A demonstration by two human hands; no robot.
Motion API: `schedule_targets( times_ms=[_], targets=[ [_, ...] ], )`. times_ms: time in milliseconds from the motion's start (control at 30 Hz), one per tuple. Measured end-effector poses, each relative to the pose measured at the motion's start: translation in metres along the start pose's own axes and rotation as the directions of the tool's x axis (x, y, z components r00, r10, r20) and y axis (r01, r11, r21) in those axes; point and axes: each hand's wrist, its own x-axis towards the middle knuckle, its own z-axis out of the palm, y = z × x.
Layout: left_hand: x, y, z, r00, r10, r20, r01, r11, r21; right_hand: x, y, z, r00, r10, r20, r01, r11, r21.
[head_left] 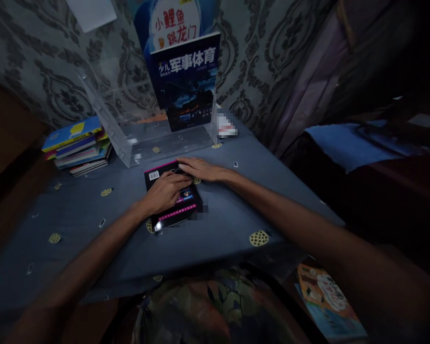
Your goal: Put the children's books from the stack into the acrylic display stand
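Observation:
A black book [172,215] with pink trim lies on the cloth-covered table, a barcode near its top left corner. My left hand [167,190] rests flat on its cover, fingers stretched to the right and hiding the middle. Along the book's upper right edge lies my right hand [202,169], fingers extended, their tips touching the cover. Neither hand grips anything. The lower edge of the book catches a bright glare.
Behind the book stands a clear acrylic rack [109,122] with a dark blue book [189,91] and another book [177,21] behind it. A stack of books [80,145] sits at the left. Below the table's right side lies an orange and blue book [329,301].

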Motion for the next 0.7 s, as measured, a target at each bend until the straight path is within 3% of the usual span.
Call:
schedule_targets(
  times_ms=[167,333,567,700],
  targets=[
    [-0.023,0.031,0.002,0.993,0.114,0.029,-0.112,0.992,-0.065,-0.001,-0.004,0.000,1.000,0.000,0.014,0.001,1.000,-0.010],
    [-0.045,0.055,0.002,0.990,0.128,0.063,-0.123,0.990,-0.073,-0.002,-0.006,0.001,0.999,0.030,0.021,-0.029,0.998,-0.052],
    [-0.089,0.052,-0.006,0.991,0.126,-0.037,-0.129,0.987,-0.091,-0.005,-0.003,0.004,0.999,-0.003,0.054,0.011,0.989,-0.144],
    [-0.119,0.045,-0.007,0.990,0.059,-0.128,-0.070,0.994,-0.081,-0.010,-0.012,0.011,0.999,0.024,0.025,-0.017,0.960,-0.280]
  ],
)
